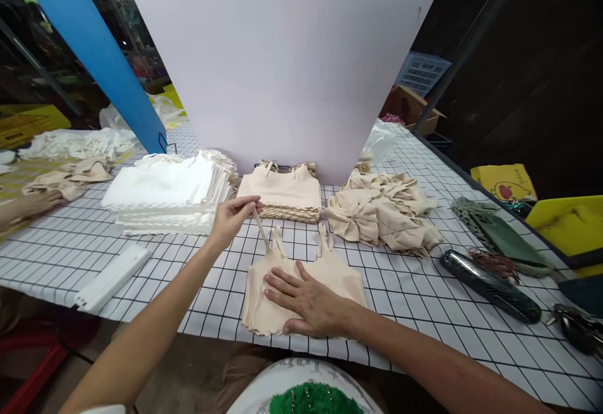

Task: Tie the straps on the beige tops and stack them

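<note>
A small pile of beige camisole tops lies flat on the checked tablecloth in front of me, straps pointing away. My right hand rests palm down on the top one, fingers spread. Above its left side, my left hand pinches the end of a thin beige strap and holds it stretched up and away from the garment. Just beyond is a neat stack of folded beige tops. A taller stack of folded white garments stands to the left of it.
At right lies a crumpled heap of beige garments. Farther right are a black bottle-like object, a green phone-like item and keys. A white power strip lies front left. A white panel rises behind; another person's hand shows at far left.
</note>
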The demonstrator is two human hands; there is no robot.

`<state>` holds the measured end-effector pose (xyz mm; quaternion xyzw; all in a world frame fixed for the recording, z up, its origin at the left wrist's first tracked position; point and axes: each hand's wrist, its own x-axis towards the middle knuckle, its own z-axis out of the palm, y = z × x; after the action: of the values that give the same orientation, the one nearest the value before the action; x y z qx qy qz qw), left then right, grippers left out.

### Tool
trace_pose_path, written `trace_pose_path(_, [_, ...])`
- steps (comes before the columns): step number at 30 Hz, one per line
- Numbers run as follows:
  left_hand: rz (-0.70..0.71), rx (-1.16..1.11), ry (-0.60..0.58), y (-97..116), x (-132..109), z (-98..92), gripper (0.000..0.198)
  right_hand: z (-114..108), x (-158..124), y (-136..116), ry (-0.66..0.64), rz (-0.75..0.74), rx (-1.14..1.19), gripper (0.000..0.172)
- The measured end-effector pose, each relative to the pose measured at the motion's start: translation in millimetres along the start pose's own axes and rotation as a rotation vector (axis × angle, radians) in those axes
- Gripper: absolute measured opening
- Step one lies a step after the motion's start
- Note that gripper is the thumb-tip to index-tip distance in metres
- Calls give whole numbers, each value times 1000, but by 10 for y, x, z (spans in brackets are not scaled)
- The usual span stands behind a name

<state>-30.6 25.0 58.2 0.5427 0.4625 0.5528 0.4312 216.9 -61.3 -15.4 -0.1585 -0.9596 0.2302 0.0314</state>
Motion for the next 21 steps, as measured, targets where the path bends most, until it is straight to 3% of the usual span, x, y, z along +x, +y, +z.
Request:
trace_pose_path(2, [5,-52,-8,29,-81,75,49,1,-16,-2,2,-8,5,71])
trace_pose_path(4, [16,-70,-45,56,-165,132,56,-8,-9,28,83,11,17,68])
trace_pose_path(8, [37,16,-148,110,-340,230,60,-193,109,166,640,206,209,58])
trace_pose_path(10, [78,114,-193,135,-411,274,57,-367,205,227,809,314,371,49])
trace_pose_path(13, [192,302,-237,165,-476,336,56,-582,362,248,831,340,699,43])
trace_pose_path(17, [286,442,-275,168,-497,400,56,-610,573,207,933,299,1053,39])
trace_pose_path(19, [260,428,-261,143,-484,413,57,-579,651,212,1064,292,1072,35])
trace_pose_path(21, [203,361,-176,106,-464,407,58,-584,685,243,1185,263,923,29])
